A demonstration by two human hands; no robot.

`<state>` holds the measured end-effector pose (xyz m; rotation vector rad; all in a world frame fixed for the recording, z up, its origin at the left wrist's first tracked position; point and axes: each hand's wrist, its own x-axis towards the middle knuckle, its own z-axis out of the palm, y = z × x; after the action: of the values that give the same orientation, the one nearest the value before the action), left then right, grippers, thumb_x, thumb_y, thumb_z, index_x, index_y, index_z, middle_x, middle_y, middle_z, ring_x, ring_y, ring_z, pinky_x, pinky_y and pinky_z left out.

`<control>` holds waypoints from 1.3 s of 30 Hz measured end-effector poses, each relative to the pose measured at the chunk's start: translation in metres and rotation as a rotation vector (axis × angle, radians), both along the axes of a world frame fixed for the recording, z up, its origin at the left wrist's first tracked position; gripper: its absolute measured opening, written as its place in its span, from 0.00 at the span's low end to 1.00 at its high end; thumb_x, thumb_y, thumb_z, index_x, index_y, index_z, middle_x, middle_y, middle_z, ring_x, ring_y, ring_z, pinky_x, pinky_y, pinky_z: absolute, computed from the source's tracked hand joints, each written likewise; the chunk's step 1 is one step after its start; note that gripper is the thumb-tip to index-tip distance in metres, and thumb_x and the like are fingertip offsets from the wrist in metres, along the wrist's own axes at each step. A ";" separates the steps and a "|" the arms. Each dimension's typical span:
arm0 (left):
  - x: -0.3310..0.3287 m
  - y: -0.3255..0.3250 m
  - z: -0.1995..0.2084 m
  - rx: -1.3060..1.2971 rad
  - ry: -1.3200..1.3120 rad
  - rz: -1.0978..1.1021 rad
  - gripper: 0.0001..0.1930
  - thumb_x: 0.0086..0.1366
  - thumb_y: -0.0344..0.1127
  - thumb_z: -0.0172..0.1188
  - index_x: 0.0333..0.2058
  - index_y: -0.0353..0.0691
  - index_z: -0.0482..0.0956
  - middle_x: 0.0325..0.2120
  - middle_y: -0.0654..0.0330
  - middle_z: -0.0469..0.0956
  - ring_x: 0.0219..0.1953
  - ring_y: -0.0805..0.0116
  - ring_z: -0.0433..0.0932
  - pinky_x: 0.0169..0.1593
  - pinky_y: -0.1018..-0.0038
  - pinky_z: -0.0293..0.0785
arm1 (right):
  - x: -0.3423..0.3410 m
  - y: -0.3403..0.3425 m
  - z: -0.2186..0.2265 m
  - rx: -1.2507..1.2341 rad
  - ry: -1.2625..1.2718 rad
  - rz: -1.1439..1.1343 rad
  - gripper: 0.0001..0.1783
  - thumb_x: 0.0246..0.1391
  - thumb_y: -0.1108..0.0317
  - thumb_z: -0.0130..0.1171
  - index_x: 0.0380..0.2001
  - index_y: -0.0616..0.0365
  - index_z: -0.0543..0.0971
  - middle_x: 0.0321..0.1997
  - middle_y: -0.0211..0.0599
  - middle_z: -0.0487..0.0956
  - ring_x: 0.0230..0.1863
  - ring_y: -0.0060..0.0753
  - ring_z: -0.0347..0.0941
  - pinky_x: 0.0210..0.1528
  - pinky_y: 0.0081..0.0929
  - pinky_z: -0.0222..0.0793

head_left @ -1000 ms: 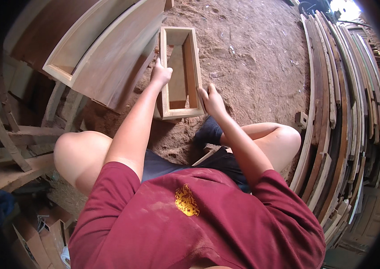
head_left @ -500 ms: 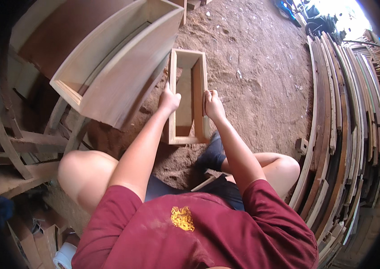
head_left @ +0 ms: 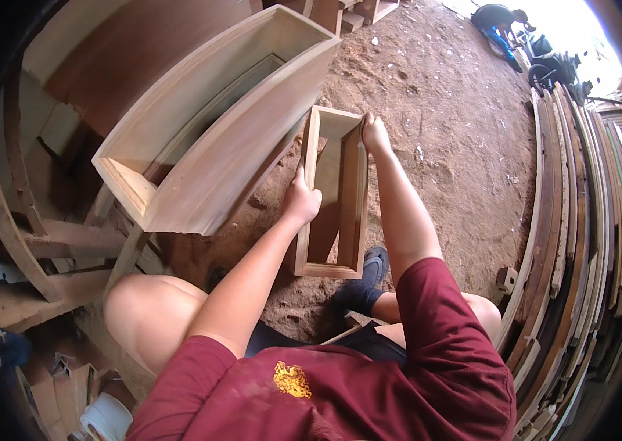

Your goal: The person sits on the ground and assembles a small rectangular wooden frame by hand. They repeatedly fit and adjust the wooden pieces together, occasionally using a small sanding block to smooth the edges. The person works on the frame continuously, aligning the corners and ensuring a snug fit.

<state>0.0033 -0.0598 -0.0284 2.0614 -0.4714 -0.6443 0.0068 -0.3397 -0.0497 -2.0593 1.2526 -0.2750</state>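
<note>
A narrow, open wooden box (head_left: 331, 271) with a pale rim is held between my knees, its long sides running away from me. My left hand (head_left: 302, 199) is wrapped round its left long side near the middle, thumb over the rim. At the far right corner my right hand (head_left: 375, 135) grips the rim, its fingers partly hidden behind the side. A brown panel and a paler strip show inside the box. Close beside it on the left stands a much larger open wooden box (head_left: 248, 136), raised on wooden supports.
Sandy ground (head_left: 443, 176) with small pale scraps stretches ahead. Long boards (head_left: 546, 257) are stacked along the right. A small wood block (head_left: 506, 279) lies beside them. A person (head_left: 494, 18) bends over at the far right near a wheeled vehicle. A white bucket (head_left: 107, 417) stands lower left.
My right hand has gone from the middle of the box's right side to its far right corner. My left hand keeps its grip. The view has shifted, and a bending person now shows far right.
</note>
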 end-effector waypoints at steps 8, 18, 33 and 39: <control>0.000 0.000 0.003 -0.038 0.024 -0.008 0.43 0.54 0.31 0.54 0.70 0.31 0.52 0.54 0.32 0.73 0.57 0.41 0.75 0.61 0.57 0.71 | 0.014 -0.032 -0.015 0.016 -0.009 0.029 0.34 0.68 0.48 0.37 0.51 0.74 0.75 0.55 0.70 0.75 0.61 0.63 0.71 0.64 0.47 0.63; -0.001 0.001 0.013 -0.032 0.070 -0.038 0.44 0.53 0.30 0.53 0.70 0.32 0.51 0.58 0.34 0.71 0.59 0.43 0.73 0.62 0.60 0.70 | -0.072 0.061 0.005 -0.020 -0.020 0.049 0.32 0.70 0.45 0.33 0.54 0.63 0.72 0.56 0.65 0.76 0.61 0.62 0.70 0.62 0.50 0.63; 0.001 0.005 -0.007 -0.113 -0.051 -0.016 0.45 0.52 0.28 0.52 0.71 0.38 0.51 0.58 0.37 0.72 0.59 0.44 0.74 0.62 0.61 0.71 | -0.226 0.225 0.033 0.100 -0.080 0.142 0.30 0.72 0.49 0.34 0.62 0.62 0.67 0.60 0.60 0.74 0.64 0.59 0.69 0.64 0.44 0.63; -0.001 0.011 0.009 -0.145 0.071 -0.073 0.44 0.54 0.31 0.55 0.70 0.27 0.50 0.64 0.32 0.63 0.67 0.44 0.64 0.69 0.64 0.61 | -0.259 0.250 0.027 0.100 -0.019 0.129 0.34 0.71 0.49 0.36 0.68 0.66 0.61 0.63 0.64 0.71 0.67 0.58 0.66 0.67 0.43 0.60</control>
<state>0.0024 -0.0486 -0.0190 1.8856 -0.5383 -0.7030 -0.2527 -0.0894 -0.0230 -2.0368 1.0947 -0.1687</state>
